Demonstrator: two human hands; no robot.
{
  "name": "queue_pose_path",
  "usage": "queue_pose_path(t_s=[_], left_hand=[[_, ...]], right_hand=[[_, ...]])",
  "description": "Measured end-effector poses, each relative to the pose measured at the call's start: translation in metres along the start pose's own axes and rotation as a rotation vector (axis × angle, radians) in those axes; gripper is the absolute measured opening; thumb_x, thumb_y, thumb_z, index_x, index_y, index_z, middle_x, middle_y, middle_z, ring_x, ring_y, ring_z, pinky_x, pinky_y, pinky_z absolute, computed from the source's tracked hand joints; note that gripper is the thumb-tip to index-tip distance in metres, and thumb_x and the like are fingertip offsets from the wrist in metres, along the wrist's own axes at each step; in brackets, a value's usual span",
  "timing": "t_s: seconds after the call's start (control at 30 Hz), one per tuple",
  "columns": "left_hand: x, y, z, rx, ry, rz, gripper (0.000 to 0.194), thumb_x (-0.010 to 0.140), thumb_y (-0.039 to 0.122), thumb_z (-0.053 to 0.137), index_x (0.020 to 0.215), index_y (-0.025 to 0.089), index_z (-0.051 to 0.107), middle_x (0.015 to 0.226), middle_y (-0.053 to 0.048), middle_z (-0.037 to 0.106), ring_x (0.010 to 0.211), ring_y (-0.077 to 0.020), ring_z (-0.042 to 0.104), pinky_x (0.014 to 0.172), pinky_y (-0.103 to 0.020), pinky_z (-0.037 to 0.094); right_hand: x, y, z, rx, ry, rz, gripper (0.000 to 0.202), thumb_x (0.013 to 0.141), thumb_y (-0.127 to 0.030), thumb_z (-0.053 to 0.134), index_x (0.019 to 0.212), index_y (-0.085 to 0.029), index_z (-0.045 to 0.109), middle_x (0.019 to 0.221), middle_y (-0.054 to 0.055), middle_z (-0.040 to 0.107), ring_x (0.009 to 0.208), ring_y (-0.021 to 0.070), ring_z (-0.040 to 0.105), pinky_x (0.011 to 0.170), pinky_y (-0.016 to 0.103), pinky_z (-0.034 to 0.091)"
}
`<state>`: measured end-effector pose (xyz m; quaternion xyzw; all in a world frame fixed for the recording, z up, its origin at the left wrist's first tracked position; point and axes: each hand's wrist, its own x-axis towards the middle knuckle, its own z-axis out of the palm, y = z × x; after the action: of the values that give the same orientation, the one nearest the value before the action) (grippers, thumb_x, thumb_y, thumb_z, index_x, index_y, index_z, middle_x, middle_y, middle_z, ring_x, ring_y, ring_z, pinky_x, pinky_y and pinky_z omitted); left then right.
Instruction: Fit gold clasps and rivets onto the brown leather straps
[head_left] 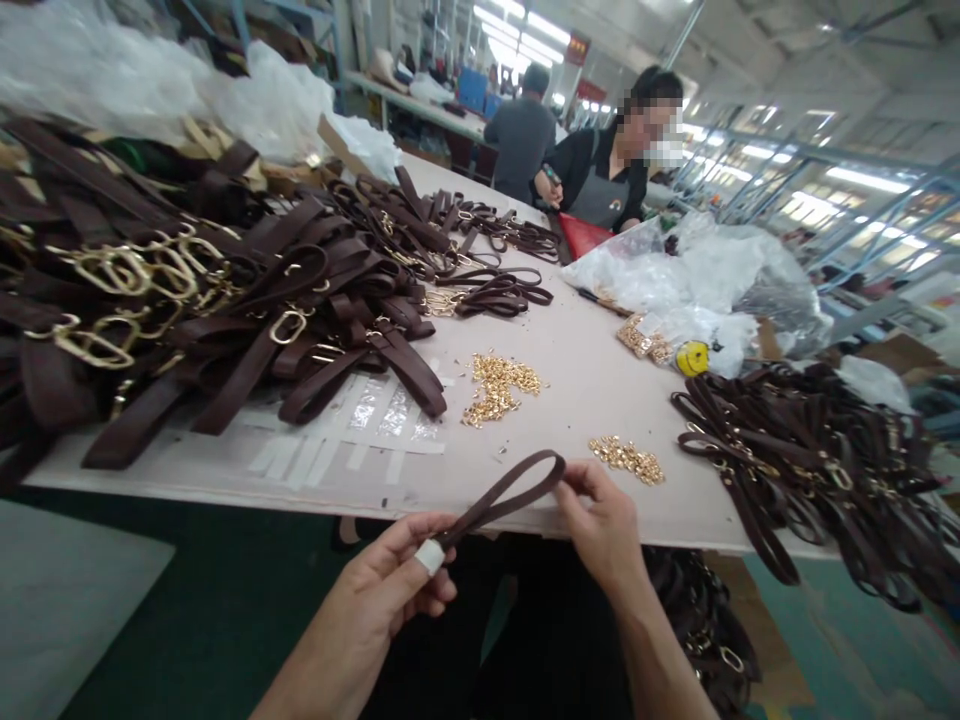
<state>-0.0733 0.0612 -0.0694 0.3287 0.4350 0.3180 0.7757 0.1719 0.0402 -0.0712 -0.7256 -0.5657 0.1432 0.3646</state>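
My left hand [401, 575], with white tape round its thumb, pinches a dark brown leather strap [499, 497] where its two ends come together. The strap bends into a narrow loop that points right, over the table's front edge. At the loop's rounded end, my right hand [600, 515] has its fingers closed on the leather; the fingertips are partly hidden. Beyond the loop lies a pile of small gold-coloured metal pieces [495, 385]. A smaller pile of gold-coloured pieces [628, 459] sits just behind my right hand.
Brown straps with gold rings [289, 325] are heaped at the left. More straps [817, 450] overhang the table's right edge. A yellow round object [691, 358] sits by clear plastic bags [705, 280]. Across the table is a person [607, 170]; another stands farther back.
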Motion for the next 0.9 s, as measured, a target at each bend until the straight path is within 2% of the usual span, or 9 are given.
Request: queue_pose_path(t_s=[0.07, 0.1, 0.23, 0.47, 0.63, 0.9], left_hand=[[0.0, 0.001, 0.0, -0.042, 0.019, -0.048, 0.044, 0.078, 0.037, 0.077, 0.117, 0.02, 0.065, 0.089, -0.001, 0.072, 0.072, -0.0122, 0.065, 0.068, -0.022, 0.052], [-0.001, 0.002, 0.0, -0.06, 0.023, -0.076, 0.048, 0.077, 0.037, 0.078, 0.12, 0.02, 0.064, 0.09, -0.002, 0.073, 0.075, -0.0131, 0.066, 0.072, -0.023, 0.053], [-0.002, 0.001, 0.001, -0.095, -0.017, -0.112, 0.05, 0.075, 0.035, 0.079, 0.12, 0.019, 0.064, 0.101, -0.007, 0.076, 0.094, -0.0195, 0.07, 0.091, -0.03, 0.051], [-0.005, 0.005, 0.0, -0.03, -0.111, -0.103, 0.029, 0.085, 0.03, 0.068, 0.11, 0.016, 0.068, 0.102, -0.009, 0.076, 0.101, -0.0224, 0.068, 0.097, -0.034, 0.049], [-0.006, 0.002, -0.001, -0.068, -0.118, -0.162, 0.024, 0.088, 0.031, 0.067, 0.107, 0.016, 0.067, 0.099, -0.007, 0.075, 0.093, -0.019, 0.07, 0.093, -0.032, 0.051], [-0.008, 0.004, -0.004, -0.082, -0.156, -0.106, 0.029, 0.086, 0.033, 0.072, 0.11, 0.017, 0.068, 0.107, -0.008, 0.076, 0.1, -0.0202, 0.07, 0.095, -0.03, 0.051]], right_hand=[[0.018, 0.03, -0.017, -0.246, 0.121, -0.027, 0.022, 0.092, -0.034, 0.053, 0.101, -0.018, 0.064, 0.093, 0.008, 0.072, 0.083, 0.0211, 0.067, 0.079, 0.034, 0.051], [0.027, 0.043, -0.023, -0.316, 0.14, -0.03, 0.022, 0.091, -0.033, 0.053, 0.102, -0.017, 0.064, 0.093, 0.01, 0.072, 0.084, 0.0235, 0.066, 0.08, 0.037, 0.05], [0.049, 0.071, -0.035, -0.532, 0.073, -0.104, 0.023, 0.091, -0.026, 0.051, 0.104, -0.017, 0.066, 0.09, 0.012, 0.071, 0.086, 0.0283, 0.064, 0.078, 0.04, 0.047], [0.063, 0.069, -0.036, -0.785, -0.1, -0.302, 0.024, 0.094, -0.016, 0.049, 0.11, -0.017, 0.067, 0.092, 0.009, 0.074, 0.088, 0.0253, 0.063, 0.082, 0.035, 0.043], [0.072, 0.062, -0.038, -0.885, -0.198, -0.412, 0.02, 0.093, -0.014, 0.052, 0.098, -0.019, 0.07, 0.082, 0.009, 0.073, 0.082, 0.0245, 0.063, 0.079, 0.034, 0.041], [0.074, 0.06, -0.035, -0.902, -0.208, -0.481, 0.022, 0.092, -0.014, 0.054, 0.109, -0.018, 0.068, 0.101, 0.007, 0.074, 0.092, 0.0232, 0.066, 0.085, 0.034, 0.043]])
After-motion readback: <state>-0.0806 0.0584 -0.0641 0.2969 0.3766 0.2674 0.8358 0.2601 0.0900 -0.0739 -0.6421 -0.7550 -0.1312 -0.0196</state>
